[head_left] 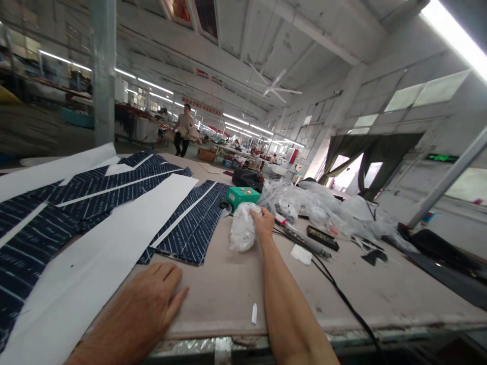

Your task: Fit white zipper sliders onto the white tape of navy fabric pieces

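A crumpled clear plastic bag (pixel 242 228) is gripped at its right side by my right hand (pixel 264 222), just in front of a green box (pixel 242 195). What the bag contains, if anything, I cannot make out. My left hand (pixel 148 294) rests on the table near its front edge, thumb apart from the fingers, holding nothing. Beside it lies a long white paper sheet (pixel 114 243), spread over dark blue patterned fabric pieces (pixel 196 223). A small white strip (pixel 254 314) lies on the table between my two forearms.
Right of my right hand are a grey pen-shaped tool (pixel 306 242) with black cables (pixel 338 289), a black tray (pixel 322 237) and a white square (pixel 301 254). Piled clear plastic (pixel 315 203) lies behind them. Another person (pixel 184 129) stands further back, past the table (pixel 224 299).
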`<state>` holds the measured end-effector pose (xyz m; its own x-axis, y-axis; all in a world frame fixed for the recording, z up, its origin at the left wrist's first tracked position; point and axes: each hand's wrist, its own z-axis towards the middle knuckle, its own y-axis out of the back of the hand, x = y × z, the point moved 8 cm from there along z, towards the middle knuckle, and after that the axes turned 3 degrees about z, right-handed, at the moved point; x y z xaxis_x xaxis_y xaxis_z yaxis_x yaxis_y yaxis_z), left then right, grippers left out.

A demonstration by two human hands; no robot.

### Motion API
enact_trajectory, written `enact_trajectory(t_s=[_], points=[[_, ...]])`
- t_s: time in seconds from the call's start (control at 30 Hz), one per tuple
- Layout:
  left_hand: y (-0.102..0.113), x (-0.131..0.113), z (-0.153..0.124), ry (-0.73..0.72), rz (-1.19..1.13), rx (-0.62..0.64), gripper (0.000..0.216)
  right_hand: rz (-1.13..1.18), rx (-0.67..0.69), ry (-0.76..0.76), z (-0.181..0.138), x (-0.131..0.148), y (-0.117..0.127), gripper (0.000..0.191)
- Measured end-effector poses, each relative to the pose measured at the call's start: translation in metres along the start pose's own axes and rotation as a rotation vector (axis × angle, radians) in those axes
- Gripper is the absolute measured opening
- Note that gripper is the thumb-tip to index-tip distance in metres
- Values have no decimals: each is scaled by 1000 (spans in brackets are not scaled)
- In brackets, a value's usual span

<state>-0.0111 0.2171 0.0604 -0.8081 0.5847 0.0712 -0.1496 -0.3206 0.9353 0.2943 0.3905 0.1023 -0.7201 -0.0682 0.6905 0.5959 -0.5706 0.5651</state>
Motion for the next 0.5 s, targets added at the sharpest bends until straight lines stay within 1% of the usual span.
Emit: enact_trajectory(t_s=[0.1, 0.17, 0.23, 0.33, 0.4, 0.5], points=[[2, -3, 1, -31, 43, -6, 36, -44, 3, -6, -1, -6, 3, 28], [5, -4, 1, -41, 59, -41, 35, -86, -1, -19, -3, -6, 7, 31], [8, -4, 1, -42, 69, -84, 32, -125, -15, -17, -5, 2, 14, 34], [9, -5, 1, -53, 82, -116, 31, -174, 3, 38, -13, 28, 25, 31], [9, -6, 0, -70, 88, -114, 33, -205, 90, 102, -28, 49, 26, 26], [13, -9, 0, -88, 91, -113, 36, -274, 284, 201, -66, 72, 19, 23]])
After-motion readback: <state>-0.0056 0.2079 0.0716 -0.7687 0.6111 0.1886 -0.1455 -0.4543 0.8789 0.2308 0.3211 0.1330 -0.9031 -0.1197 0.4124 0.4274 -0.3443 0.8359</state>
